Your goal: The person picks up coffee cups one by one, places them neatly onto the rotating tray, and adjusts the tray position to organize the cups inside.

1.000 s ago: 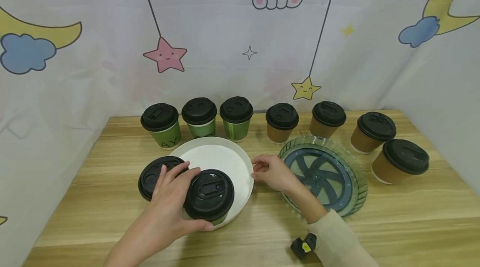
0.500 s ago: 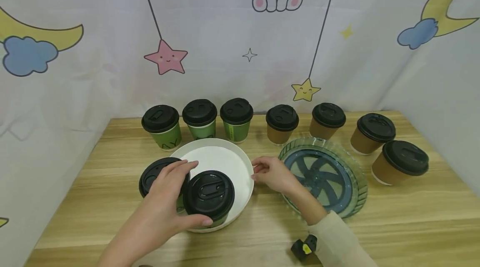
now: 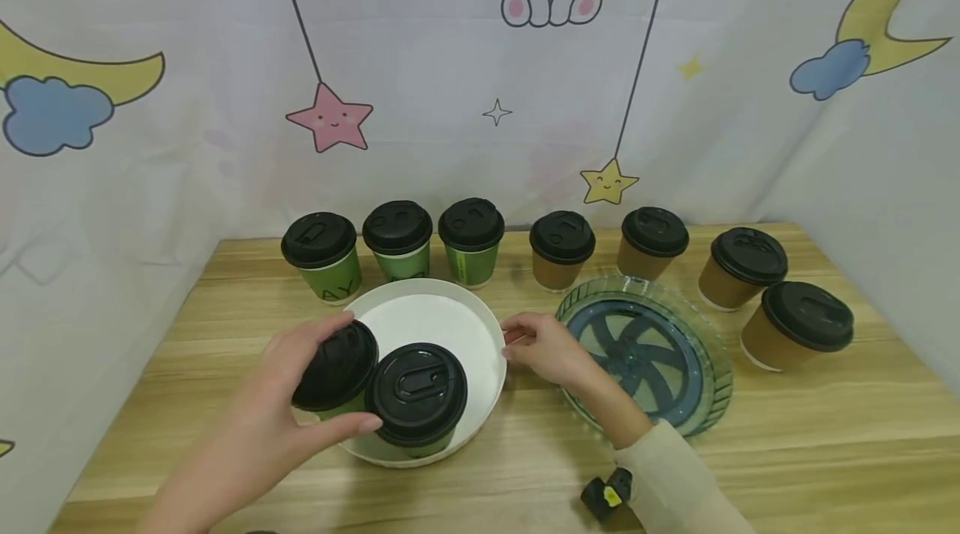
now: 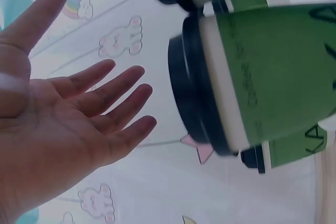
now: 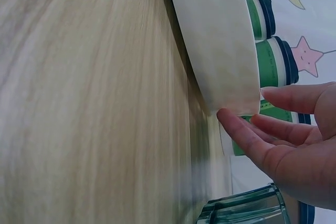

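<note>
My left hand (image 3: 273, 413) (image 4: 79, 124) lies with straight, spread fingers beside a green paper cup with a black lid (image 3: 336, 367) (image 4: 262, 77). That cup tilts at the left rim of the white round tray (image 3: 442, 319). In the left wrist view a gap shows between fingertips and lid. A second green lidded cup (image 3: 417, 392) stands in the tray's front. My right hand (image 3: 543, 346) (image 5: 283, 140) rests its fingertips against the tray's right wall (image 5: 215, 40).
Three green lidded cups (image 3: 397, 238) and several brown lidded cups (image 3: 742, 267) stand along the back and right of the wooden table. A green glass plate (image 3: 716, 384) lies right of the tray. A small black and yellow object (image 3: 607, 494) sits near the front edge.
The left green cup has tipped and shifted right, against the tray's rim beside the other cup. My left hand slid back off its lid. The right hand stayed put.
</note>
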The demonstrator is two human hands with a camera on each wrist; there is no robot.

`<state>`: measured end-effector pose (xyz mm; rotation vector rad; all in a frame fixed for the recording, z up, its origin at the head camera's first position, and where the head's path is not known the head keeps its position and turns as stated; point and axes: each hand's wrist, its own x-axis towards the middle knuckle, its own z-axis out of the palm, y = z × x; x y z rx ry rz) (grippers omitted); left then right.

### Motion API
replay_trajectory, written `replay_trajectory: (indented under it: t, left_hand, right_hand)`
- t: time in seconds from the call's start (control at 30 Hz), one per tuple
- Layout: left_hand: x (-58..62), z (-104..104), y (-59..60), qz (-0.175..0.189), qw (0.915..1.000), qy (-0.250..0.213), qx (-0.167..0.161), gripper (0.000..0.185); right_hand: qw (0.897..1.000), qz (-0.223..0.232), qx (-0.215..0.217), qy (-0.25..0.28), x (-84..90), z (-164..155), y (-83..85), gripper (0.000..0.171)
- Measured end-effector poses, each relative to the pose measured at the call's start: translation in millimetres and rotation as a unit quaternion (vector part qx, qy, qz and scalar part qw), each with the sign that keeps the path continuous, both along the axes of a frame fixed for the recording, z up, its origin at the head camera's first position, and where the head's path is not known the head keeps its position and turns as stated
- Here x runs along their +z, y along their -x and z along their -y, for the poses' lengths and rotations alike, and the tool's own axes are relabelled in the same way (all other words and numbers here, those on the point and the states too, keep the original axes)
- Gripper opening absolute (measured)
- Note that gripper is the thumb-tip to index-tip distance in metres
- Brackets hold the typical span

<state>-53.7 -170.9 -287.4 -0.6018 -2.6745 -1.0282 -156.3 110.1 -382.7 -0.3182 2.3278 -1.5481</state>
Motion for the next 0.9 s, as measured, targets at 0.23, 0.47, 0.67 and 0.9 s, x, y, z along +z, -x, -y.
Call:
replay_trajectory:
  t: [0.23,0.47,0.67,0.9]
  left_hand:
    - [7.2,37.3,5.3,0.06,0.9951,0.007,0.078,0.077]
    - [-0.2,76.2,18.6,0.082,0.9927,-0.004,0.089,0.071]
    - [-13.0,100.1,27.8,0.098,0.9889,0.0,0.112,0.066]
    - [-25.7,115.4,34.6,0.126,0.9841,-0.012,0.124,0.065]
  right_hand:
    - [1.0,-0.008,0.009,-0.003,1.8,1.8,-0.4,0.03]
    - [1.0,-0.021,0.02,-0.005,0.8,0.7,0.5,0.031]
    - [0.999,-0.04,0.028,-0.019,-0.5,-1.4,-1.1,0.029]
    - [0.999,-0.015,0.044,-0.026,5.3,-8.5,-5.4,0.019]
